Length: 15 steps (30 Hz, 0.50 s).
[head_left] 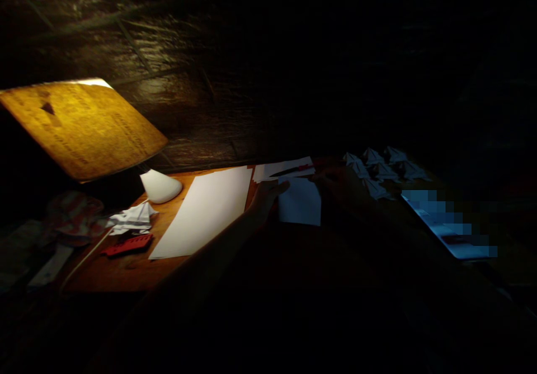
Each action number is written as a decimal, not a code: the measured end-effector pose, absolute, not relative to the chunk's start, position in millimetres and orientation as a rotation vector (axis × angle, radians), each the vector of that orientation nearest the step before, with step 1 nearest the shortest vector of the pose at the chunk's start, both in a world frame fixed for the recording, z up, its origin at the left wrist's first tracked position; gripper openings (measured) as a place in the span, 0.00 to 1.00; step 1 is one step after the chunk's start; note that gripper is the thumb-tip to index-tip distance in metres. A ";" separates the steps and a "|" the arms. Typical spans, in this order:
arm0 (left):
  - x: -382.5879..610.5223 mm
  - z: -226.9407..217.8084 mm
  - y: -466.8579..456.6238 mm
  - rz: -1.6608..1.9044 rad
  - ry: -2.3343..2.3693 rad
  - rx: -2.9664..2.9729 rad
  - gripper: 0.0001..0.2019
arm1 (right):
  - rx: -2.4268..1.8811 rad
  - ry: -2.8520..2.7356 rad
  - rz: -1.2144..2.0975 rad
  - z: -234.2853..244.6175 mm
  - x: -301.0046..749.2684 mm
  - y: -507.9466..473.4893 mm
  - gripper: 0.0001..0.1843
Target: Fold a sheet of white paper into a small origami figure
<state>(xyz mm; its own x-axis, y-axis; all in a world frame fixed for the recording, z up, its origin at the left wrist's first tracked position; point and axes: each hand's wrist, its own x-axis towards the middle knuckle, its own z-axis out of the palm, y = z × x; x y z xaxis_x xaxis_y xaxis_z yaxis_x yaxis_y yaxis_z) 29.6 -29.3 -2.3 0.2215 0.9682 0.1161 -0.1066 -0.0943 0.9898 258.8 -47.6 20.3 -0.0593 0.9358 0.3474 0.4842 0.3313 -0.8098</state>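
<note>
A small, roughly square piece of white paper (300,202) is held up over the dim front of the table. My left hand (267,195) grips its left edge, with the thumb lying on the front face. In deep shadow by the paper's upper right corner is my right hand (334,184); its fingers are too dark to make out whether they pinch the sheet. Larger white sheets (205,212) lie in the lamplight left of my left forearm. Behind the held paper is another stack of paper (268,170) with a dark and red slender object (296,169) on top.
A lit lamp with a yellow shade (88,131) and white base (161,187) stands at left. Near it are a folded paper shape (133,218) and a red toothed object (129,245). Several folded paper shapes (380,171) and a glowing screen (440,226) lie right.
</note>
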 end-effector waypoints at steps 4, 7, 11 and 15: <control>29.9 -1.4 -30.0 1.145 0.935 1.306 0.18 | -1.235 -1.679 0.659 20.1 258.8 -47.7 0.23; 29.6 -2.0 -29.0 1.149 0.917 1.303 0.18 | -1.250 -1.658 0.666 20.9 258.1 -49.2 0.22; 29.6 -1.3 -28.0 1.155 0.887 1.313 0.19 | -1.270 -1.655 0.665 23.7 257.2 -51.6 0.22; 30.4 0.6 -29.2 1.128 0.910 1.306 0.20 | -1.251 -1.664 0.693 21.8 259.1 -49.1 0.23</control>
